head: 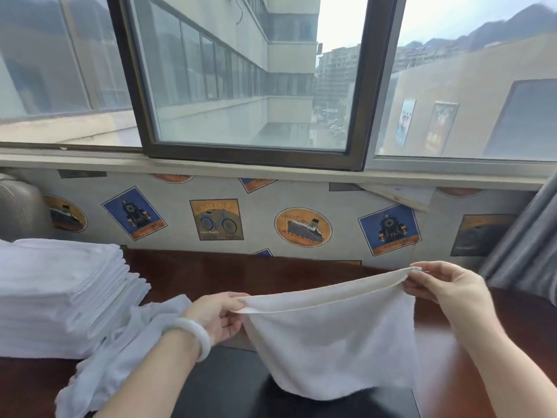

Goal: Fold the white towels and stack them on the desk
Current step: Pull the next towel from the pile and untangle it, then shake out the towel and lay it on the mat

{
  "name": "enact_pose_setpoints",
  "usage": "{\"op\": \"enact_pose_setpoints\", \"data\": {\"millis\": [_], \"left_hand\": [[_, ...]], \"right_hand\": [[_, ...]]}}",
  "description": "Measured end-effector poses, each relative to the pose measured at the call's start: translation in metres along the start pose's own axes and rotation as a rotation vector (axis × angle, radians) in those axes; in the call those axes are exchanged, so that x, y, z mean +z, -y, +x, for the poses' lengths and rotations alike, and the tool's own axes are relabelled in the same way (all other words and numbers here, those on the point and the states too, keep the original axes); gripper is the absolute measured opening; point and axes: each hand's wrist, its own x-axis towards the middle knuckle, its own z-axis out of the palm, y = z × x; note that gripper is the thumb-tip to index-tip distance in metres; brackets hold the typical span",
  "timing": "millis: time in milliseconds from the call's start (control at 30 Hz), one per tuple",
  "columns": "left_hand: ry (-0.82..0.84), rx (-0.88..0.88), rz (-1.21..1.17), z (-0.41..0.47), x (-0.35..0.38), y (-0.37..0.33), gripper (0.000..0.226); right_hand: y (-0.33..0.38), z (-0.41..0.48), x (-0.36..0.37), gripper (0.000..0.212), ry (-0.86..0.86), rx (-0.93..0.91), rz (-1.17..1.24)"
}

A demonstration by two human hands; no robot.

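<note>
A white towel (331, 342) hangs doubled over in the air above the dark wooden desk (271, 276). My left hand (217, 315), with a pale bangle on its wrist, pinches the towel's upper left corner. My right hand (446, 289) pinches the upper right corner, held a little higher. The top edge sags between them. A tall stack of folded white towels (60, 297) stands on the desk at the left. A loose crumpled white towel (120, 351) lies under my left forearm, against the stack.
A wall with ship, train and bicycle stickers (303, 227) rises behind the desk, under an open window (250, 86). A grey curtain (524, 254) hangs at the right. A padded chair back (18, 206) shows at the far left.
</note>
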Motion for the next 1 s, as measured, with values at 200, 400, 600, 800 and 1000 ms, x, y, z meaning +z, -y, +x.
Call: {"op": "enact_pose_setpoints", "data": {"millis": [200, 400, 600, 800, 1000], "left_hand": [[-0.001, 0.138, 0.585, -0.017, 0.013, -0.099, 0.017], [0.119, 0.062, 0.756, -0.037, 0.001, -0.159, 0.017], [-0.001, -0.002, 0.558, 0.013, -0.009, -0.142, 0.029], [-0.066, 0.223, 0.448, 0.045, 0.009, -0.148, 0.02], [-0.068, 0.447, 0.424, 0.03, 0.01, -0.17, 0.011]], "right_hand": [[0.017, -0.001, -0.022, 0.004, 0.005, -0.051, -0.107], [0.043, 0.0, -0.03, 0.004, 0.116, -0.056, -0.302], [0.012, 0.028, -0.001, 0.007, 0.11, 0.073, -0.329], [-0.003, 0.075, 0.035, 0.008, 0.046, 0.121, -0.124], [0.028, 0.086, 0.042, 0.003, 0.045, -0.081, 0.093]]}}
